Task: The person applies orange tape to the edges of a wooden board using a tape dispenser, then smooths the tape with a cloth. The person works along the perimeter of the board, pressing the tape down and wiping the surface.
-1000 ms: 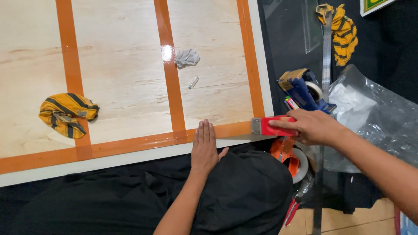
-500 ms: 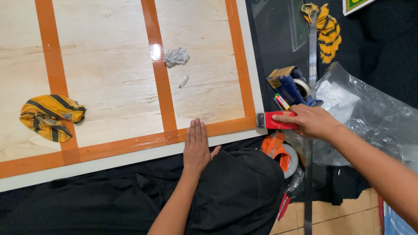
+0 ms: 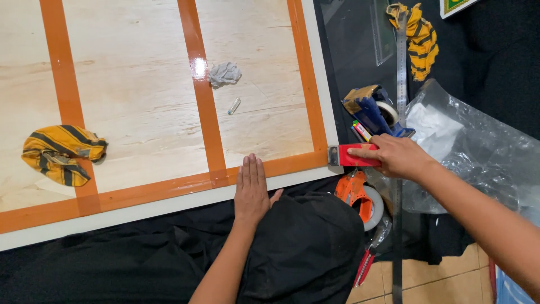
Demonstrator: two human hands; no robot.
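The left hand [image 3: 251, 188] lies flat, palm down, fingers [image 3: 251, 169] pressed together, on the orange tape strip [image 3: 169, 188] that runs along the near edge of the plywood board [image 3: 140, 101]. The right hand [image 3: 396, 157] grips a red tape dispenser [image 3: 349, 156], fingers curled over its body, with the metal blade end touching the board's right near corner where the strip ends.

Packages and signs: a crumpled clear plastic bag [image 3: 478, 152] holding white paper lies right of the right hand. A green-and-white sign corner [image 3: 458, 5] shows at the top right edge. A blue tape dispenser [image 3: 371, 110] with a tan roll sits just beyond the red one; an orange tape dispenser [image 3: 360, 197] sits just below it. A steel ruler [image 3: 400, 67] runs top to bottom, passing under the right wrist.

On the board: a yellow-and-black striped cloth [image 3: 59, 152] at left over a tape line, a grey crumpled wad [image 3: 225, 73] and a small cylinder [image 3: 234, 105] near the middle tape line. A second striped cloth [image 3: 422, 36] lies at the ruler's far end.

Edges and room: the board's white border [image 3: 320, 67] meets black fabric [image 3: 112, 259] on the near and right sides. Board panels between tape lines are largely open; the area right of the board is crowded.
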